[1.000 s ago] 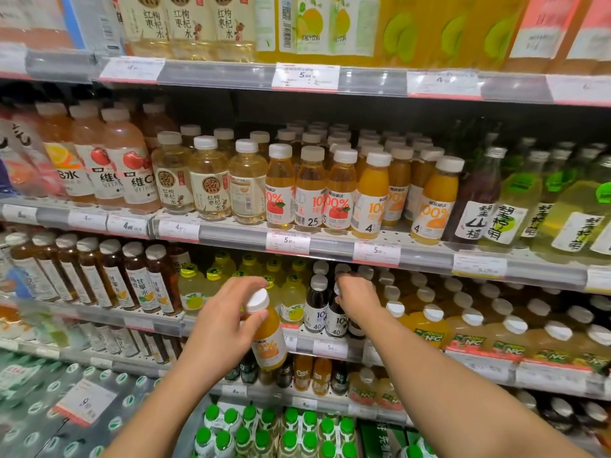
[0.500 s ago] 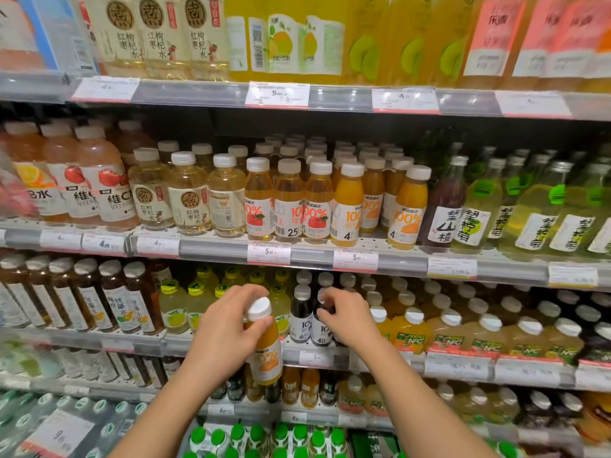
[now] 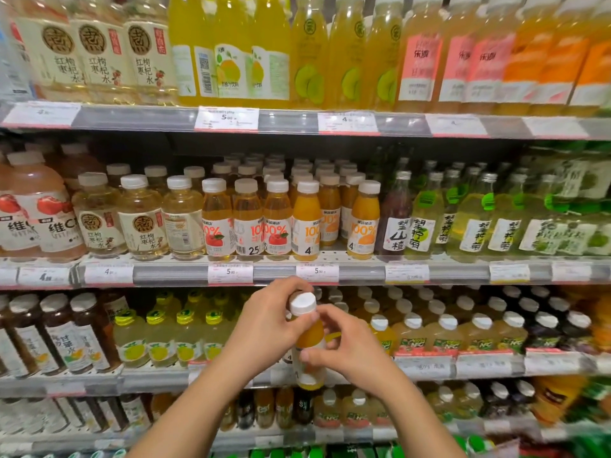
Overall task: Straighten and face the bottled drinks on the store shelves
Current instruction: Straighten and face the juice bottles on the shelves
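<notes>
A small orange juice bottle (image 3: 309, 338) with a white cap is held upright in front of the third shelf (image 3: 155, 378). My left hand (image 3: 267, 325) grips its neck and upper body from the left. From the right, my right hand (image 3: 347, 352) holds its lower body, thumb on the label. On the shelf above, matching 100% juice bottles (image 3: 307, 223) stand in rows, with a gap in the front row just left of the rightmost one (image 3: 365, 223).
The middle shelf rail (image 3: 363, 272) with price tags runs just above my hands. Tall yellow bottles (image 3: 231, 51) fill the top shelf. Green-labelled glass bottles (image 3: 476, 219) stand at right, brown tea bottles (image 3: 69, 335) at lower left, and white-capped juice bottles (image 3: 446, 335) right of my hands.
My right hand left the dark bottles on the third shelf and took hold of the orange juice bottle. The bottle rose and moved right; the view tilted up toward the shelves.
</notes>
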